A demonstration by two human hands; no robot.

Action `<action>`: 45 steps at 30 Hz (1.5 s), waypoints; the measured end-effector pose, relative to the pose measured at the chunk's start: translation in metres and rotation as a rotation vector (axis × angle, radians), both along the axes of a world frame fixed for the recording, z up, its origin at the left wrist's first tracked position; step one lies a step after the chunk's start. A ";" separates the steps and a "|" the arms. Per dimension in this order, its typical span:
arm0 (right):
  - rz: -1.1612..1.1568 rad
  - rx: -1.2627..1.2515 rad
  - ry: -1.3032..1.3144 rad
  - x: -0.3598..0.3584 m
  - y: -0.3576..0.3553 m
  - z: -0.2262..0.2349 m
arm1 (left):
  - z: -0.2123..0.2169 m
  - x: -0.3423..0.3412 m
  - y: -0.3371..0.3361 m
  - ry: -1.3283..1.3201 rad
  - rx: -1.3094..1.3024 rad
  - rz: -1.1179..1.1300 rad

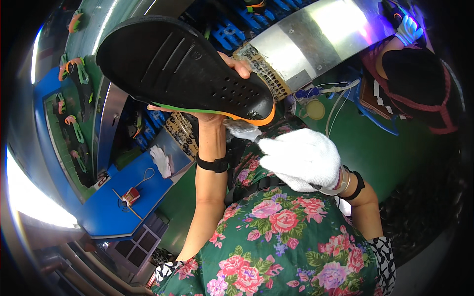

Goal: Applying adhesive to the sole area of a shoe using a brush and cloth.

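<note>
My bare left hand grips a large black shoe sole from beneath and behind, with fingertips showing at its far edge. Grooves cross the sole's wide end, and small holes dot its narrow end. An orange and green band runs along its near edge. In a white knitted glove, my right hand is closed around a small brush. The brush's pale bristles lie at the orange edge near the heel; whether they touch it is hard to tell.
At left, a conveyor carries several black pieces with orange and green straps. A blue table holds a white glove and a small red object. A metal panel stands ahead. At upper right, another person's gloved hand shows.
</note>
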State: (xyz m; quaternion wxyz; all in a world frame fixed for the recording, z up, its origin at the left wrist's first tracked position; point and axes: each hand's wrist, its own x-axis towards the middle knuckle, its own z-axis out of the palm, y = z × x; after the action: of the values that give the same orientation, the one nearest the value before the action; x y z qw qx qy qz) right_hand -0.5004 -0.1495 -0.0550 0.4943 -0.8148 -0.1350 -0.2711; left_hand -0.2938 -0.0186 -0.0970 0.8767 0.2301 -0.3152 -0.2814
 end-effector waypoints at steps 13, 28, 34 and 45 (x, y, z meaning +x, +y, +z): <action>-0.004 -0.015 0.031 -0.009 -0.010 -0.006 | -0.009 -0.001 -0.005 -0.044 0.008 0.119; -0.041 -0.012 0.110 -0.009 -0.026 0.004 | 0.003 -0.008 -0.003 -0.167 0.107 0.122; 0.005 -0.005 0.072 -0.011 -0.026 0.005 | 0.011 -0.012 -0.009 -0.151 0.115 0.122; 0.022 -0.016 0.021 -0.012 -0.026 0.002 | 0.005 -0.015 -0.008 -0.046 0.201 0.116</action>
State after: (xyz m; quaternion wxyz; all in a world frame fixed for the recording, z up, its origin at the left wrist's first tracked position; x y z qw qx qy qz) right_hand -0.5126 -0.1759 -0.0532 0.4920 -0.8200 -0.1408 -0.2561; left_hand -0.3089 -0.0265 -0.0924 0.8564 0.3413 -0.2917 -0.2549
